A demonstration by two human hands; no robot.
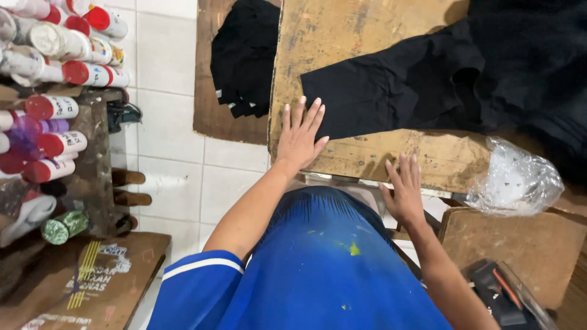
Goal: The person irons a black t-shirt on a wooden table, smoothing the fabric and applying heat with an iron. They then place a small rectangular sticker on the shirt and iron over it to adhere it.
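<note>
A black garment (428,79) lies spread across a worn wooden board (342,36), its sleeve end pointing left. My left hand (299,135) rests flat on the board's near left corner, fingers apart, fingertips touching the sleeve's edge. My right hand (405,190) is open, palm down, at the board's near edge, just below the garment and holding nothing. Both arms reach out over my blue shirt (318,269).
Another black garment (244,55) lies on a lower board at the left. A rack of red-capped cans (55,73) stands at far left. A crumpled clear plastic bag (516,180) sits at the right, above a wooden surface (532,244). White tiled floor (171,122) shows between.
</note>
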